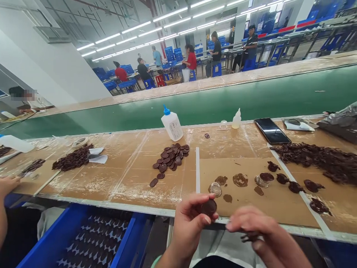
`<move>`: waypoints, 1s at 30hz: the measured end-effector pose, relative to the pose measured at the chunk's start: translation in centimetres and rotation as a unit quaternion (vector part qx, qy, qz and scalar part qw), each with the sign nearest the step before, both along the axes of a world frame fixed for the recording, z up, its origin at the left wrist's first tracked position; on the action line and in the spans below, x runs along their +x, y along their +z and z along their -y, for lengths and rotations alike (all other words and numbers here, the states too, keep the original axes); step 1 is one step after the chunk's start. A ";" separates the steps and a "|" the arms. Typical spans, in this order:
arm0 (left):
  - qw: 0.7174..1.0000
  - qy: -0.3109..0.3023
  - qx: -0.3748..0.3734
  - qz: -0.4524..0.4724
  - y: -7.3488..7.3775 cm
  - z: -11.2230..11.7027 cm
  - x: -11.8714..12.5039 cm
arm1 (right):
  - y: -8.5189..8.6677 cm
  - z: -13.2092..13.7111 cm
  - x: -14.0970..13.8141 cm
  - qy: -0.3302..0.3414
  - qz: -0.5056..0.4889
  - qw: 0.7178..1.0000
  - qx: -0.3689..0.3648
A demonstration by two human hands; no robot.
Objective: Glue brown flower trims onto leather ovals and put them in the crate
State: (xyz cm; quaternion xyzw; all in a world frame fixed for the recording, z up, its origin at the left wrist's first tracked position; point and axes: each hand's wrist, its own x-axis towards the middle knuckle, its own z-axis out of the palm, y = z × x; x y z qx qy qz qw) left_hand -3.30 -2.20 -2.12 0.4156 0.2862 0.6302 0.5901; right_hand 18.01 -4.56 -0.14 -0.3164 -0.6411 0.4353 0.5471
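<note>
My left hand (187,222) is closed on a round dark brown disc (209,207), pinched between thumb and fingers above the table's front edge. To its right, my right hand (260,225), smeared by motion, has its fingers curled round a small ragged dark brown piece (249,236). Just beyond the left hand, a small clear round dish (215,189) sits on the brown board (251,206). Another clear dish (261,181) has a dark disc (267,176) leaning on it. Several ragged brown pieces (295,187) lie farther right, near brown smears (240,180).
A pile of dark discs (171,158) lies left of a white strip (198,169). Behind stand a blue-capped bottle (173,126) and a small dropper bottle (236,120). Right are a phone (272,131) and brown scraps (315,160). A blue crate (44,243) sits below; a co-worker's hand (8,185) is left.
</note>
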 end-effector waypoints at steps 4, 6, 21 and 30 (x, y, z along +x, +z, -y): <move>0.993 0.064 0.051 -0.080 0.6 0.3 0.2 | -0.1 -0.1 -3.9 0.047 -0.066 0.995 -0.066; 0.992 0.075 0.050 -0.088 0.7 0.5 0.4 | -0.4 0.1 -4.4 0.033 -0.112 0.985 -0.128; 0.973 -0.224 -0.023 -0.053 0.9 -0.4 -0.3 | -0.9 -0.3 -2.3 0.118 -0.085 0.984 -0.108; 0.974 -0.126 0.068 -0.177 -0.2 -0.3 -0.1 | -1.1 -0.2 -3.3 0.131 -0.180 0.957 -0.188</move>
